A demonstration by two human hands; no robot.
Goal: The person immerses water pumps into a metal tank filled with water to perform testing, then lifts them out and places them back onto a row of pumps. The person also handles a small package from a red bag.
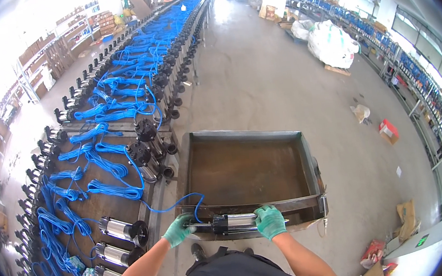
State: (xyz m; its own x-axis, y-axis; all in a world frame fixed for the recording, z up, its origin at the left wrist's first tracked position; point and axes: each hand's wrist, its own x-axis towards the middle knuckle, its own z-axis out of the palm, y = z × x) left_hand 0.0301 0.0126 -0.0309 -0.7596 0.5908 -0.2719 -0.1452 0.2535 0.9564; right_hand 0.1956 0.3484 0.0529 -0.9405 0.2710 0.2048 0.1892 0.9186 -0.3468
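Note:
A steel-and-black pump motor (234,222) lies level across the near edge of a metal tank, in front of my body. My left hand (178,230), in a green glove, closes on the thin rod-like part at its left end. Gloved in green too, my right hand (270,221) is wrapped over the right end of the steel cylinder. A blue cable (176,203) runs from the motor's left part to the bench at left. What my palms cover is hidden.
The tank (242,132) holds brownish, murky water. A long bench at left carries coiled blue cables (115,189) and rows of pumps, several lying close to my left arm (118,253). Shelving (386,59) lines the right wall; a red box (389,131) sits on the floor.

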